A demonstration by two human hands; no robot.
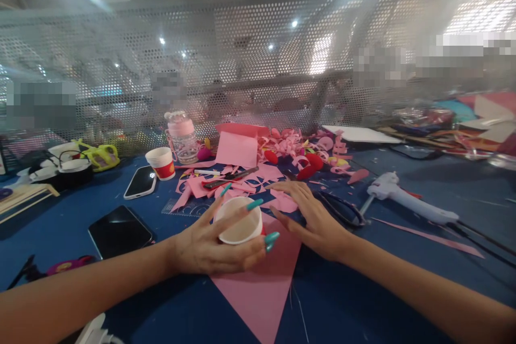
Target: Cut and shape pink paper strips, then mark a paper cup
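Note:
My left hand (221, 242) is wrapped round a paper cup (241, 223), its white open rim facing up toward the camera. Beneath the cup lies a large pink paper sheet (262, 285), one corner pointing toward me. To the right of the cup, my right hand (308, 220) is palm down with its fingers apart, touching the sheet's upper right part and holding nothing. Pink paper scraps (282, 201) lie just beyond both hands.
Two phones (119, 231) (140, 183), another paper cup (160, 164) and a bottle (181, 140) are at the left. Scissors (338, 209) and a glue gun (411, 201) lie right. Pink and red cutouts (308, 164) are heaped before a perforated metal screen (258, 64).

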